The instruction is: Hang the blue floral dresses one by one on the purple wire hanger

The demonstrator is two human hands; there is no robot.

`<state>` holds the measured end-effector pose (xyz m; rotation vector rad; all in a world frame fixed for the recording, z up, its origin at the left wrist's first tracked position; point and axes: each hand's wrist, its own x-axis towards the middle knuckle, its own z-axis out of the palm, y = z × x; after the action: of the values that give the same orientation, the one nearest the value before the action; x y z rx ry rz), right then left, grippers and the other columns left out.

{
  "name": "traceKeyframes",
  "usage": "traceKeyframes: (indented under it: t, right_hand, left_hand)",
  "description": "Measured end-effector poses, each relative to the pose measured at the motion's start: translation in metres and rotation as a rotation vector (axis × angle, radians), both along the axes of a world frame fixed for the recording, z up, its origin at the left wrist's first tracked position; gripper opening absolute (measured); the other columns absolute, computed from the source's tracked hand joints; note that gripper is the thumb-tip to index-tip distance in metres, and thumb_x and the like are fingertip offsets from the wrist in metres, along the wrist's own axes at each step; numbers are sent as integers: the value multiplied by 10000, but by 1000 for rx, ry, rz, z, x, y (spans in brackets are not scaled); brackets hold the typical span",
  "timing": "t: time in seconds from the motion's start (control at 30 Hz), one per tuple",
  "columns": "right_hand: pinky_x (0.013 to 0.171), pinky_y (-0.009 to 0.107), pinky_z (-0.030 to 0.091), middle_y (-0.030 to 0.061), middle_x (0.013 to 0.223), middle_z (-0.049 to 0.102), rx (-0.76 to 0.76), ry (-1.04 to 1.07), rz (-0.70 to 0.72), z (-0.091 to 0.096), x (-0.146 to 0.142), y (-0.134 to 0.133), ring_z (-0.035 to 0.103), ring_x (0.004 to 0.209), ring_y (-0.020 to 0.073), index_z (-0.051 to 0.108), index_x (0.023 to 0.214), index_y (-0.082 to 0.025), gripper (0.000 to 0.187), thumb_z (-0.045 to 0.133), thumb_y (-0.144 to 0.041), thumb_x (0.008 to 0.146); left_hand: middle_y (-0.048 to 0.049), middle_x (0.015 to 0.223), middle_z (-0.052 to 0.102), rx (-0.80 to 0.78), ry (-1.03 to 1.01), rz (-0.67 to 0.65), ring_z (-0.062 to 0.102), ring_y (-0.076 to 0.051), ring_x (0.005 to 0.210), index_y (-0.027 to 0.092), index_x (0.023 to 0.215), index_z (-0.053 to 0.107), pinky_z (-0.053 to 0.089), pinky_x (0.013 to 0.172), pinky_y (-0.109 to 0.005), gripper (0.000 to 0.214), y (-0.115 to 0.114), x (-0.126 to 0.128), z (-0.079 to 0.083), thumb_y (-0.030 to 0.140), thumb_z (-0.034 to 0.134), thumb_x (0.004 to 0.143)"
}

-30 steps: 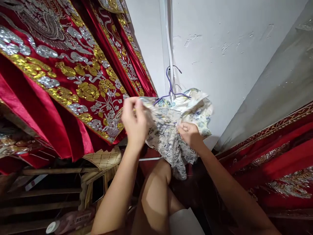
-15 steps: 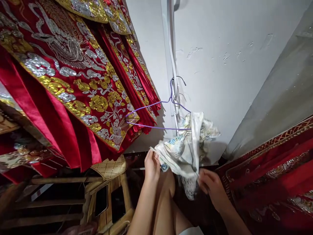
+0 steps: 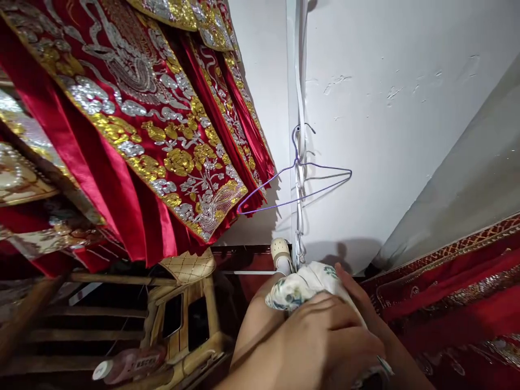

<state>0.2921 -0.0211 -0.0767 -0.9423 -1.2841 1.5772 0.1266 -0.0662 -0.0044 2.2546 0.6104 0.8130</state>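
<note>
A bundled white cloth with a blue and green floral print point(image 3: 298, 285) sits low in the middle, over my knee point(image 3: 255, 319). My left hand point(image 3: 325, 341) lies over the near side of the bundle with its fingers closed round it. My right hand point(image 3: 359, 303) grips the far right side of the cloth, fingers curled on it. Above them a thin purple wire hanger point(image 3: 296, 187) hangs bare from a hook on the white wall point(image 3: 385, 135), tilted.
Red garments with gold and silver embroidery point(image 3: 142, 135) hang at the left. More red embroidered fabric point(image 3: 447, 287) lies at the right. A bamboo stool point(image 3: 190, 325), a pink bottle point(image 3: 130, 363) and a white perforated shoe point(image 3: 280, 252) are below.
The floral cloth has come off the purple hanger and been gathered down into a bundle between both hands. The hanger now hangs bare and has swung round to the right.
</note>
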Motion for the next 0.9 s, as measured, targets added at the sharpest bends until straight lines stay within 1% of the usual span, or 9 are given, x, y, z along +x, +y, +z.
traceKeyframes:
  t: [0.1, 0.17, 0.27, 0.33, 0.47, 0.57, 0.67, 0.77, 0.9]
  right_hand:
    - [643, 322, 537, 56, 685, 656, -160, 207, 107, 17, -10, 3, 646, 707, 236, 689, 755, -223, 517, 681, -739, 732]
    - [649, 313, 525, 58, 729, 682, -165, 164, 341, 30, -9, 2, 635, 713, 225, 704, 790, -207, 572, 769, -747, 612]
    - [572, 284, 472, 30, 655, 637, -69, -109, 813, 56, 9, 2, 552, 599, 169, 712, 751, -170, 544, 830, -672, 578]
    - [515, 258, 429, 4, 597, 603, -21, -281, 914, 74, 27, 4, 495, 533, 133, 714, 699, -168, 392, 823, -543, 663]
    - [451, 260, 411, 28, 587, 649, 107, -423, 626, 102, 54, 18, 527, 489, 153, 766, 709, -183, 181, 751, -357, 753]
    - [597, 285, 500, 62, 725, 728, 394, -487, 367, 109, 51, 36, 644, 654, 209, 795, 764, -190, 121, 694, -255, 765]
    - [681, 274, 502, 31, 842, 742, 547, -602, 140, 101, 35, 58, 652, 734, 196, 791, 1045, -228, 343, 640, -174, 742]
    - [589, 249, 442, -35, 718, 651, 566, -696, 23, 86, 25, 86, 543, 568, 147, 608, 1389, -242, 640, 616, -193, 751]
    - [593, 257, 406, -12, 754, 648, 663, -841, -156, 66, 38, 128, 544, 584, 172, 368, 1569, -223, 797, 565, -220, 797]
  left_hand:
    - [-71, 960, 706, 107, -161, 171, 661, -202, 916, 222, 1093, 710, 504, 864, -322, 229, 14, -21, 14, 231, 499, 1003]
    - [-106, 1134, 694, 92, -152, 294, 644, -237, 1051, 219, 1262, 634, 497, 919, -347, 297, 26, -31, 19, 316, 514, 1008]
    - [-125, 1156, 693, -30, 1, 167, 638, -264, 1069, 205, 1311, 594, 478, 948, -371, 495, 38, -34, 10, 540, 362, 1030]
    - [-91, 889, 689, -125, 101, 50, 643, -236, 882, 189, 1029, 680, 476, 883, -345, 601, 37, -31, -8, 624, 266, 1019]
    - [-6, 651, 516, -465, 107, -24, 520, -149, 658, 185, 677, 537, 439, 678, -264, 567, 25, -31, -37, 654, 425, 973]
    - [-62, 907, 576, -520, -91, -30, 560, -188, 906, 166, 711, 588, 447, 855, -296, 469, 16, -28, -35, 575, 573, 941]
    - [-43, 898, 538, -597, -215, -45, 518, -173, 882, 181, 799, 550, 433, 845, -298, 376, 12, -16, -27, 529, 640, 912]
    - [28, 781, 406, -624, -285, 140, 404, -123, 728, 215, 836, 427, 388, 689, -240, 406, 16, -7, -31, 515, 699, 858]
    - [27, 838, 497, -480, -277, 475, 458, -134, 749, 230, 978, 444, 402, 699, -235, 366, 39, -22, -46, 450, 699, 838]
